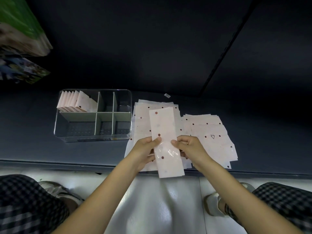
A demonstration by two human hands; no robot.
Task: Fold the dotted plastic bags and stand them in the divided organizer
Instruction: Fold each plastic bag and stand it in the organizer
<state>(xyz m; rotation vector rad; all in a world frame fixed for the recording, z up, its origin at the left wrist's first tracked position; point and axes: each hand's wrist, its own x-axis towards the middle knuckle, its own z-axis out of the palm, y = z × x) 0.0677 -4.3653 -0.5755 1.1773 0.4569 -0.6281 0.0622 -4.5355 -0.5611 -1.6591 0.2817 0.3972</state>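
Nearest the camera, checked trouser legs (25, 200) and pale sandals (214, 205) frame a glossy light floor (160, 208), and two bare forearms reach forward from between them. Just past the edge of the dark platform (50, 149), both hands hold one dotted plastic bag (164, 137) that has been folded lengthwise into a long narrow strip. The left hand (143, 151) grips the strip's left edge, thumb on top and fingers curled beneath. The right hand (189, 147), a ring on one finger, pinches the right edge in the same way. The strip runs away from the person, its near end hanging out over the floor and its far end lifted above the flat bags below.

Under and beyond the hands lies a loose pile of unfolded dotted bags (143, 119), pale pink with dark dots. A second spread of bags (211, 132) lies just to its right, one of them showing a small triangle mark.

Left of the piles, close beside them, sits the clear divided organizer (67, 134) with grey partitions. Its far-left compartment holds a row of folded bags (74, 102) standing on edge and leaning together.

Farther back, a small white label (167, 95) lies on the platform. At the far left, a green and printed stack of packages (22, 39) shows, blurred.
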